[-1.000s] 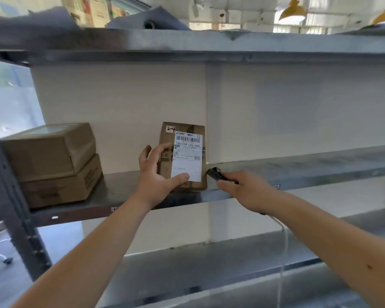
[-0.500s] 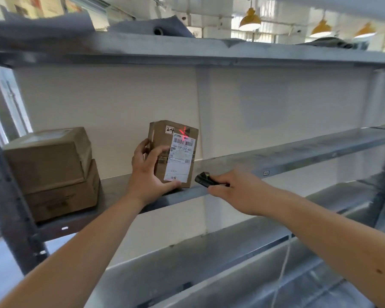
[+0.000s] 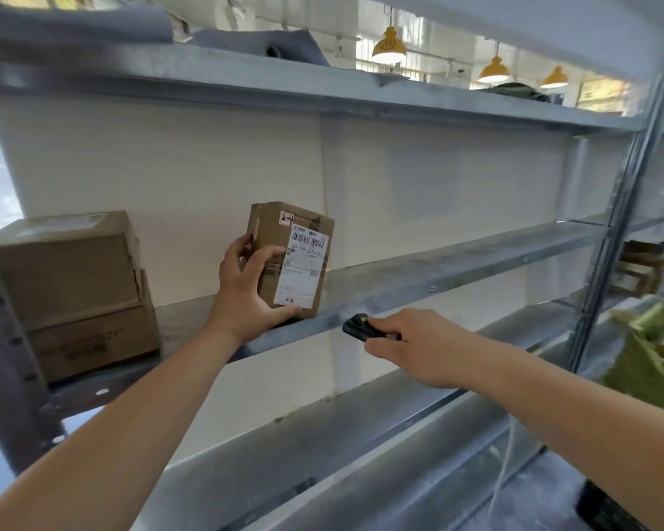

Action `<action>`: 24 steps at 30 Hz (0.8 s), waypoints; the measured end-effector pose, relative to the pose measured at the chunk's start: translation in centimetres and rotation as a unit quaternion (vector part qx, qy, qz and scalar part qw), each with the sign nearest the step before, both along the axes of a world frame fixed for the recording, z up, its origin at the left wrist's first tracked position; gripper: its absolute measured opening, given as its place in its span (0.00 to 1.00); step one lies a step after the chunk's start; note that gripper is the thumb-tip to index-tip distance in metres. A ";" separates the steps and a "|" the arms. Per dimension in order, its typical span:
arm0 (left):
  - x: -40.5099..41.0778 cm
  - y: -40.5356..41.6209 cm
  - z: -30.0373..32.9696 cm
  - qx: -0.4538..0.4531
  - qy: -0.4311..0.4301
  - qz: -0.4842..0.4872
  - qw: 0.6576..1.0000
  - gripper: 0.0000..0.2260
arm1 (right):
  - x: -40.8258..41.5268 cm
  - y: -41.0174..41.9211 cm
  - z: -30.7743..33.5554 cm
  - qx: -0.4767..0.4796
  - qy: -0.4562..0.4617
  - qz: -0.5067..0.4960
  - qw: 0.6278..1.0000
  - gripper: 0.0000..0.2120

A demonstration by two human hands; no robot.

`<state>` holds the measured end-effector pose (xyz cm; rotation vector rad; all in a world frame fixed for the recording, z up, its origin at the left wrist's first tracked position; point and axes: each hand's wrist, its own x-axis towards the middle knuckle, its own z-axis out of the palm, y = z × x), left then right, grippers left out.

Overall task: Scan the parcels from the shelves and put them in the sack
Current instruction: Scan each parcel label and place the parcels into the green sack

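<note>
Gone now is the red scan line that crossed the label half a second ago, and a green sack (image 3: 656,358) has come into view at far right. I see the metal shelf (image 3: 457,270) carrying two stacked boxes (image 3: 70,293) at left. My left hand (image 3: 246,293) grips the small parcel (image 3: 292,258) upright above the shelf's near edge. My right hand (image 3: 418,346) pinches the black scanner (image 3: 361,326), just right of the parcel.

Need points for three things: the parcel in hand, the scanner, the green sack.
parcel (image 3: 284,258), head view, brown front face left of the label.
scanner (image 3: 357,326), head view, black tip past the fingers.
green sack (image 3: 644,362), head view, crumpled side at right edge.
</note>
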<state>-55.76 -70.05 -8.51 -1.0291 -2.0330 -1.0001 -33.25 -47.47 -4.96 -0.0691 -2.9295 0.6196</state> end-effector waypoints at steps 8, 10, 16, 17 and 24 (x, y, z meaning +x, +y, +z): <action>0.8 1.2 0.2 0.052 -0.035 -0.041 0.997 0.44 | -0.6 1.3 -0.4 -0.025 0.009 -0.037 0.999 0.19; 1.7 2.4 0.2 0.064 -0.067 -0.060 0.994 0.45 | -0.6 2.2 -0.7 -0.035 0.011 -0.055 0.998 0.19; 5.7 7.9 0.0 0.085 -0.128 -0.125 0.980 0.43 | 1.3 6.9 -2.5 -0.074 0.033 -0.119 0.990 0.12; 6.4 9.1 -0.3 0.082 -0.133 -0.136 0.978 0.43 | 1.9 8.0 -3.0 -0.090 0.038 -0.130 0.987 0.10; 11.7 20.4 -3.9 0.040 -0.211 -0.230 0.949 0.43 | 7.7 17.2 -6.7 -0.113 0.042 -0.201 0.972 0.08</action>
